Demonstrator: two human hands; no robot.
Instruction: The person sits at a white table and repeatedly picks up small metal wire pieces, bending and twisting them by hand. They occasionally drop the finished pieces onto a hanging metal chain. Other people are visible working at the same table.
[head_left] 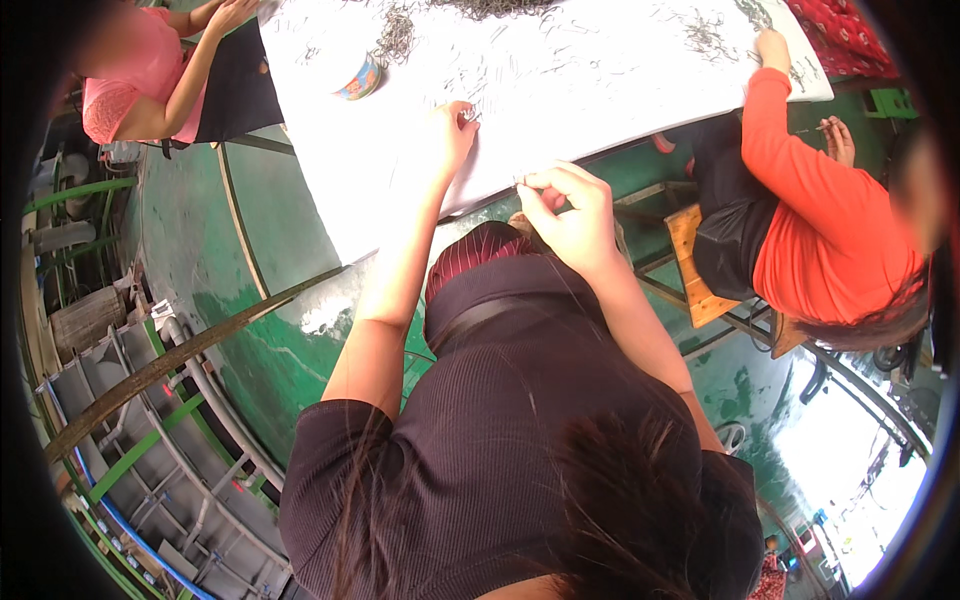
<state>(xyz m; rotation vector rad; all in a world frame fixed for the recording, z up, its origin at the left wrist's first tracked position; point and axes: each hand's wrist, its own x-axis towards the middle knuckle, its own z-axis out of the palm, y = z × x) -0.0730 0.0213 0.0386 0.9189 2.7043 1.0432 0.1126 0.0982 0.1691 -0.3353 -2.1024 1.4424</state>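
My left hand rests over the white tabletop, its thumb and fingers curled together beside small, thin, dark metal pieces. What sits between those fingertips is too small to make out. Nearer to me, at the table's front edge, my right hand pinches a tiny thin metal piece between thumb and forefinger. More such pieces lie scattered across the far part of the table, with a denser heap to the left and a dark pile at the far edge.
A round printed tin lies on the table at left. A person in pink sits at the far left. Another in an orange-red top works at the right, reaching onto the table, near a wooden stool. Metal bars cross the green floor.
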